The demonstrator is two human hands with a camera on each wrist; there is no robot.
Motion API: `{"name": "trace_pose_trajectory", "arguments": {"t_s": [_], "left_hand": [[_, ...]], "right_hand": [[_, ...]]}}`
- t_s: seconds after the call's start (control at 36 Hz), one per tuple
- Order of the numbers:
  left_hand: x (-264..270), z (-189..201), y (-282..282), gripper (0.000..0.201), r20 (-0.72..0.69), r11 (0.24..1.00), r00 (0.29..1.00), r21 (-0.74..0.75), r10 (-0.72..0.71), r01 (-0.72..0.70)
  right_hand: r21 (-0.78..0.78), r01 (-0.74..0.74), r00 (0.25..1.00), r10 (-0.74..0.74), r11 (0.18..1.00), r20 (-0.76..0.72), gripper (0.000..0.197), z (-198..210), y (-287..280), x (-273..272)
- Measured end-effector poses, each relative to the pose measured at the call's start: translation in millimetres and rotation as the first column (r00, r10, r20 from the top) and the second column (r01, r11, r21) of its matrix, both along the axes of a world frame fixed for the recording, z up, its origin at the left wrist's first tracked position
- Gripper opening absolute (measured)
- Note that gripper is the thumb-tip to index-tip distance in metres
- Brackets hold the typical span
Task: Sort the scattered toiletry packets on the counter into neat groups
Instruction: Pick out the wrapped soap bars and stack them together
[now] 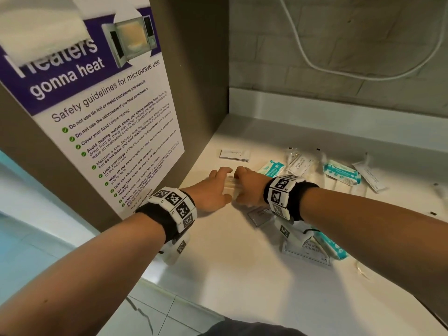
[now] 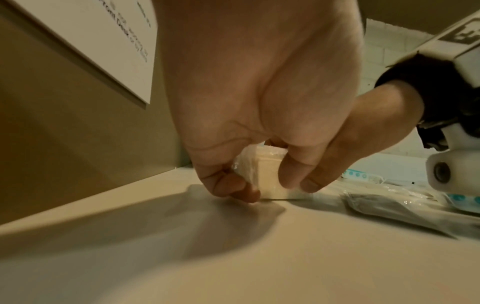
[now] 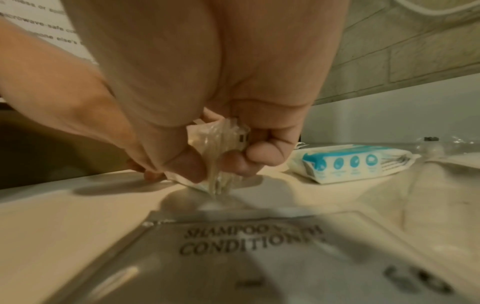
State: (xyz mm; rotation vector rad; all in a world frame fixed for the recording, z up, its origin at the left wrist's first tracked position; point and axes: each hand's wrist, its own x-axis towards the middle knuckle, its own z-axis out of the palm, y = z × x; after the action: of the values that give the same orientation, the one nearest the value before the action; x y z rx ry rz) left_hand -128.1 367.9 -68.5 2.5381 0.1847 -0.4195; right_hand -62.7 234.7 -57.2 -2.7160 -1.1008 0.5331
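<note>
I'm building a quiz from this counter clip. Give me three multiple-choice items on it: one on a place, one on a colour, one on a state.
1. Where does the small card marked toothpaste lie?
A. Beyond both hands, towards the wall
B. Under the right forearm
C. At the counter's near edge

2. What colour is printed on the white wipes pack?
A. Red
B. Turquoise
C. Purple

3. What are the two hands doing?
A. Both lie flat and hold nothing
B. Only the left holds something
C. Both pinch clear-wrapped packets held between them

Answers
1: A, the head view shows the card past the fingertips.
2: B, turquoise panels with round icons show in the right wrist view.
3: C, the left hand and the right hand each curl fingers round clear wrap.
</note>
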Motion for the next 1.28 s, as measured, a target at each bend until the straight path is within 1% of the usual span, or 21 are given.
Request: {"name": "trace_pose_trajectory", "arguments": {"t_s": [0.11, 0.19, 0.28, 0.36, 0.47, 0.53, 0.64, 0.69, 0.89, 1.0, 1.11, 1.19, 1.28], "left_hand": [[-0.6, 0.1, 5.0, 0.041, 0.011, 0.999, 0.999, 0.019, -0.043, 0.043], [-0.3, 3.6, 6.1, 0.033, 0.056, 0.997, 0.996, 0.028, -0.067, 0.066], [0.8, 4.7, 6.4, 0.035, 0.073, 0.995, 0.993, 0.044, -0.088, 0.085], [-0.5, 2.2, 5.4, 0.044, 0.047, 0.994, 0.994, 0.057, -0.100, 0.098], [-0.6, 1.6, 2.8, 0.039, 0.064, 0.995, 0.993, 0.043, -0.095, 0.093], [-0.5, 2.4, 2.7, 0.039, 0.072, 0.995, 0.992, 0.040, -0.099, 0.096], [-0.8, 4.4, 4.1, 0.048, 0.077, 0.997, 0.994, 0.011, -0.080, 0.079], [-0.6, 3.9, 4.3, 0.049, 0.066, 0.997, 0.995, -0.016, -0.072, 0.074], [2.4, -2.8, 7.0, 0.040, 0.083, 0.997, 0.996, -0.082, 0.007, -0.001], [3.5, -5.8, 13.1, 0.033, 0.105, 0.990, 0.993, -0.132, 0.056, -0.042], [4.1, -9.6, 17.2, 0.032, 0.133, 0.974, 0.983, -0.202, 0.129, -0.101], [5.3, -10.3, 19.2, 0.034, 0.132, 0.964, 0.978, -0.234, 0.159, -0.125], [7.9, -9.8, 20.4, 0.032, 0.113, 0.931, 0.969, -0.321, 0.221, -0.175]], "right_hand": [[-0.011, -0.026, 1.000, 0.026, 1.000, 0.001, 0.045, 4.3, -2.4, 6.8], [-0.042, -0.041, 0.998, 0.043, 0.998, 0.047, 0.039, 9.3, -4.7, 9.0], [-0.056, -0.039, 0.996, 0.043, 0.998, 0.075, 0.043, 10.5, -5.2, 9.1], [-0.070, -0.047, 0.998, 0.050, 0.996, 0.044, 0.051, 7.7, -4.2, 8.2], [-0.063, -0.055, 0.998, 0.056, 0.996, 0.019, 0.038, 4.3, -3.2, 8.3], [-0.060, -0.053, 0.998, 0.054, 0.997, 0.017, 0.037, 5.0, -3.1, 9.2], [-0.046, -0.036, 0.999, 0.037, 0.998, 0.016, 0.048, 6.3, -3.5, 10.6], [-0.046, -0.016, 1.000, 0.017, 0.999, 0.010, 0.050, 4.4, -3.3, 10.6], [-0.041, 0.018, 1.000, -0.018, 0.999, 0.001, 0.046, 3.4, -4.5, 13.0], [0.011, 0.058, 0.998, -0.057, 0.998, -0.038, 0.043, 0.3, -7.7, 17.7], [0.037, 0.092, 0.992, -0.089, 0.995, -0.091, 0.049, 2.0, -11.7, 22.1], [0.087, 0.133, 0.986, -0.123, 0.987, -0.114, 0.050, 1.6, -13.4, 25.2], [0.120, 0.180, 0.975, -0.162, 0.976, -0.150, 0.050, 2.7, -14.5, 29.4]]}}
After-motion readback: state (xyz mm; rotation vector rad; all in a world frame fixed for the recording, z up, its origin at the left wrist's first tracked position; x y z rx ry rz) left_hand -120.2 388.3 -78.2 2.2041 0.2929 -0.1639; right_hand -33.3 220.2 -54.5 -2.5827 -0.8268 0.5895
